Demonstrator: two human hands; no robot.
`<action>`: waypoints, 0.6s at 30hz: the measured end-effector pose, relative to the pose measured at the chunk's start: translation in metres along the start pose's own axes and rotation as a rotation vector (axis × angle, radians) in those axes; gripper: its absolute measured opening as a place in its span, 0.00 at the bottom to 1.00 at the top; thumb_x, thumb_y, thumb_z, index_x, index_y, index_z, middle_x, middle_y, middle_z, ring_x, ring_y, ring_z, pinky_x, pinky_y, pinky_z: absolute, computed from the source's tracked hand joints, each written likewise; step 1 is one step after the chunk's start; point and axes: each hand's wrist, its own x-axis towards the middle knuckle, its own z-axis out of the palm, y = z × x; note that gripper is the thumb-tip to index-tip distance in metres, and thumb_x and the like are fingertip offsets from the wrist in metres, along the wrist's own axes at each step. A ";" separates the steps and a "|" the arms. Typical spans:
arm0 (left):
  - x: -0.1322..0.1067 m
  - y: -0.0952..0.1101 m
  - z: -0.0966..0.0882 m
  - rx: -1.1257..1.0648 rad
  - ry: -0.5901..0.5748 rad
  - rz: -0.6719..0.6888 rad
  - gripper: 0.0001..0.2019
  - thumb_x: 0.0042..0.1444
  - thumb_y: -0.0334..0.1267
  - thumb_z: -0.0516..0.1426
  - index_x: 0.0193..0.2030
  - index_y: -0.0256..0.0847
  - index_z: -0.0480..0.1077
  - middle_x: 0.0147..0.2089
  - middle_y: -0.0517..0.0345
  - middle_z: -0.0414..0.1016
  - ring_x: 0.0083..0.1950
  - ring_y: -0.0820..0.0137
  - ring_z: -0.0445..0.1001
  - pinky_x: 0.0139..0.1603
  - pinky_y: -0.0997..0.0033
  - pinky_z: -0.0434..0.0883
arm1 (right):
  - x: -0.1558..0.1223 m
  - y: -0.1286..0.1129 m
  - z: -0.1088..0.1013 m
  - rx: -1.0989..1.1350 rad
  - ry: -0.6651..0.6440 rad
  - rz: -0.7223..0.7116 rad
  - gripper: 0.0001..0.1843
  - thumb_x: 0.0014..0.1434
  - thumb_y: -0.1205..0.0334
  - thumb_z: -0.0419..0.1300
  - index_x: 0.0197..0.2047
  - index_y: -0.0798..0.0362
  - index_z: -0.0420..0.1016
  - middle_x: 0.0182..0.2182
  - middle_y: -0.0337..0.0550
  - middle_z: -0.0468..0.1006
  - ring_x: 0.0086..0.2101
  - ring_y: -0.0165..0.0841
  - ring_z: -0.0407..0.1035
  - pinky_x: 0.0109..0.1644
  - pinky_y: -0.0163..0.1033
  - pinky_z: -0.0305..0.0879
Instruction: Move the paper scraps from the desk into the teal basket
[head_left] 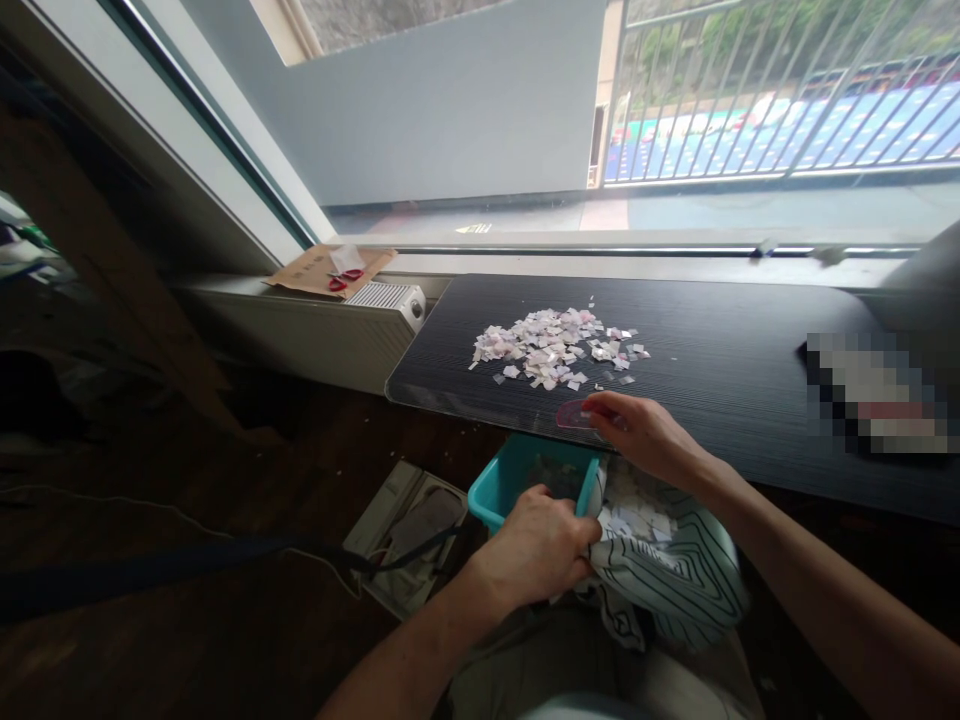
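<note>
A heap of small white and pink paper scraps [559,347] lies on the dark table [750,350]. My right hand [645,437] rests at the table's front edge, fingers closed on a pink translucent piece [574,415]. My left hand [536,545] is below the table edge, gripping the side of a teal tub [517,470]. A striped white and dark cloth [667,580] lies bunched in my lap with more paper scraps [637,515] on it, right beside the tub.
A white radiator [390,297] stands left of the table, with cardboard and red scissors [341,278] on the sill. A cable [225,545] crosses the dark floor. A window with railing is behind the table. A blurred object [877,390] lies at right.
</note>
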 end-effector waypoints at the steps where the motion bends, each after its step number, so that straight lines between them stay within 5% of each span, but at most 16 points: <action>1: 0.000 0.000 0.000 0.000 0.000 0.000 0.07 0.52 0.41 0.58 0.36 0.42 0.72 0.31 0.56 0.74 0.35 0.64 0.74 0.43 0.65 0.65 | -0.001 -0.001 0.001 0.009 -0.016 0.001 0.12 0.58 0.60 0.52 0.41 0.51 0.75 0.30 0.41 0.79 0.26 0.30 0.70 0.29 0.32 0.62; 5: -0.001 -0.002 0.002 -0.018 0.012 -0.013 0.08 0.52 0.43 0.58 0.36 0.42 0.72 0.31 0.56 0.74 0.35 0.65 0.73 0.43 0.66 0.65 | -0.002 0.002 0.002 0.062 -0.090 -0.004 0.12 0.58 0.59 0.52 0.40 0.50 0.75 0.27 0.39 0.78 0.25 0.29 0.69 0.28 0.32 0.62; 11: -0.017 -0.017 0.009 -0.052 0.040 -0.112 0.04 0.52 0.37 0.57 0.35 0.43 0.71 0.29 0.58 0.72 0.35 0.66 0.72 0.42 0.67 0.64 | 0.019 0.033 -0.009 -0.048 0.191 0.130 0.15 0.57 0.57 0.53 0.43 0.52 0.75 0.29 0.42 0.79 0.27 0.32 0.70 0.31 0.34 0.64; 18: -0.041 -0.034 0.010 -0.077 0.054 -0.290 0.03 0.53 0.33 0.55 0.31 0.42 0.70 0.29 0.59 0.72 0.34 0.66 0.71 0.39 0.69 0.63 | 0.031 0.030 -0.007 -0.129 0.160 0.119 0.15 0.57 0.60 0.52 0.43 0.52 0.75 0.29 0.43 0.79 0.27 0.32 0.70 0.31 0.35 0.62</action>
